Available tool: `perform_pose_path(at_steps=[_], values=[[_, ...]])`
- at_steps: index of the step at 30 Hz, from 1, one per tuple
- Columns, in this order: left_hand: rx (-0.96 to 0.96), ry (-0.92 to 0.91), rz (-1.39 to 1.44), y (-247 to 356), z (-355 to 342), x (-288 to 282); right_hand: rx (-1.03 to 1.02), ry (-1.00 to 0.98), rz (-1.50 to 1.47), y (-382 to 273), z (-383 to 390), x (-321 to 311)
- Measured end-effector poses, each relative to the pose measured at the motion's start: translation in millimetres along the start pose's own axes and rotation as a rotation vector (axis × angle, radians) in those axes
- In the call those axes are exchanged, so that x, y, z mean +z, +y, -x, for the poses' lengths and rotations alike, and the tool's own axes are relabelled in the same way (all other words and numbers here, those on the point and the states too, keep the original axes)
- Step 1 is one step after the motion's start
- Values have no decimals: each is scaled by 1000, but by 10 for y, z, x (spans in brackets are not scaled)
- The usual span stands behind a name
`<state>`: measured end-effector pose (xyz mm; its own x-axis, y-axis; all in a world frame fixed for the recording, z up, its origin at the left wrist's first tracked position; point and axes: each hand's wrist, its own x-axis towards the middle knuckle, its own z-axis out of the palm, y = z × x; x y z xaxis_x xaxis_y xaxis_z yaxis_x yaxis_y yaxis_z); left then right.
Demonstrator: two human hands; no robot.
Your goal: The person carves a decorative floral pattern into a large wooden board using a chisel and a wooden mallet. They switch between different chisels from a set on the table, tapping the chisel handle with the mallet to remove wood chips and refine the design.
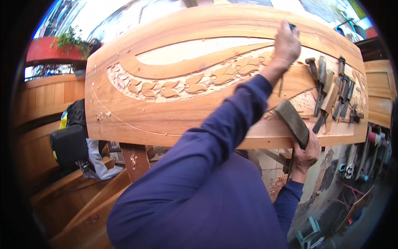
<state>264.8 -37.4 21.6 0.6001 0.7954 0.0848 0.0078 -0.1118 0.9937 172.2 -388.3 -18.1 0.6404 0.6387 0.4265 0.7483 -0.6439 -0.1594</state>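
A large wooden door panel (137, 114) lies flat before me, with a carved band of leaves and flowers (170, 88) curving across it. My left hand (287, 45) is raised over the panel's far right part, its fingers closed round a chisel whose thin blade (281, 86) shows below my wrist; most of its handle is hidden. At the near edge, my right hand (307, 154) grips the lower end of a worn wooden block mallet (292, 120). Several chisels (322, 79) lie on the panel's right side, beside the mallet.
Wood chips (99, 117) lie scattered on the panel. Left of it are a black case (68, 145) and stacked wooden panels (49, 97). A potted plant (68, 39) stands at the far left. On the floor at lower right is a pale green stool (309, 234).
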Motion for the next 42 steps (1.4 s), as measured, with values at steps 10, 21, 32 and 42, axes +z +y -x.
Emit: perform_pose_path(at_steps=[10,21,32,42], values=[[56,273,-150,-733,360,734,-99,-76,-21,304,180,-82],[463,-1,-529,-924,407,274,-38,-7,-53,338,157,-73],[820,-143,-670,-344,656,887,24,-2,-97,387,167,-131],[808,-459,-1059,-273,310,1687,69,-29,-106,337,181,-125]])
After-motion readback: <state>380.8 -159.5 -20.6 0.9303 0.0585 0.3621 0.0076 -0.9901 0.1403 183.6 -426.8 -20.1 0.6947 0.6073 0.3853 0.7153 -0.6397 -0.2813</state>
